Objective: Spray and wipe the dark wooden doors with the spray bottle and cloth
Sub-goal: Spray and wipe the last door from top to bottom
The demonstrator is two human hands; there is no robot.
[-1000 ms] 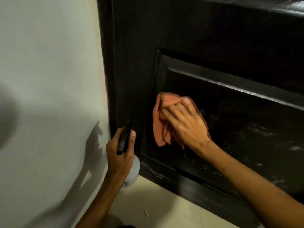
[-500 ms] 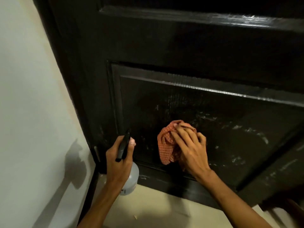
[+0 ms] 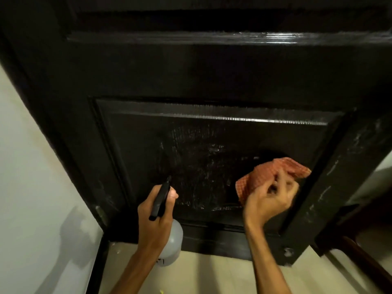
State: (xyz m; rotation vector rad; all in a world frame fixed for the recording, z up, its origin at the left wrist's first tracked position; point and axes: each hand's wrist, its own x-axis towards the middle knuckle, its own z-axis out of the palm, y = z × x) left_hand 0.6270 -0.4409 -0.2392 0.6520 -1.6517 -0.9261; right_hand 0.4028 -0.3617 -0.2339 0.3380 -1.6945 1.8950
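Nearest me, my left hand (image 3: 154, 217) is wrapped around the neck of the spray bottle (image 3: 171, 245). Its pale body hangs below my palm just above the floor (image 3: 212, 272), and its black trigger head (image 3: 160, 198) sticks up past my thumb towards the door.

Beyond and to the right, my right hand (image 3: 269, 200) is blurred, but its fingers look curled into the bunched orange cloth (image 3: 273, 172), pressing it on the lower panel (image 3: 201, 162). The cloth sits just above my fingers, with one corner trailing free towards the raised moulding on the far side of that hand.

Between my two hands the panel shows wet, smeared streaks. Further up, the rest of the dark door (image 3: 191, 71) looks dry, as far as I can tell in this light.

As I see the risks, the loose corner could catch on the moulding and pull the cloth from a light grip. Streaks left by a short stroke would dry as marks. Spray running down could wet the floor under me. A stray squeeze by my left hand would wet a part already wiped.
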